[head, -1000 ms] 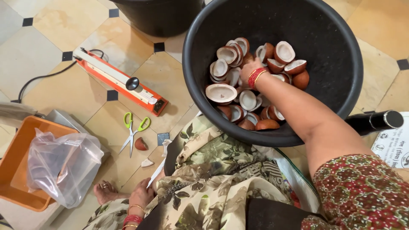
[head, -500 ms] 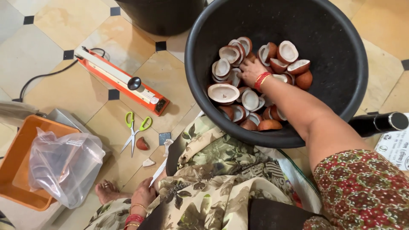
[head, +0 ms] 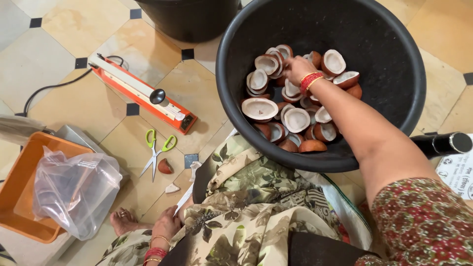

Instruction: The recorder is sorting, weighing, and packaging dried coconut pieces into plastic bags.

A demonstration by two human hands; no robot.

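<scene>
The person's right hand is deep inside the big black tub at the upper right of the frame. Its fingers curl around small clay lamps heaped there, though which one it grips cannot be told. The left hand, at the bottom, rests low by the floral cloth, pinching a thin white strip. Green scissors lie near an orange sealer.

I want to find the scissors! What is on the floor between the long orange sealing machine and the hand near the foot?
In the head view, green-handled scissors and two broken clay pieces lie between the orange sealer and the left hand.
</scene>
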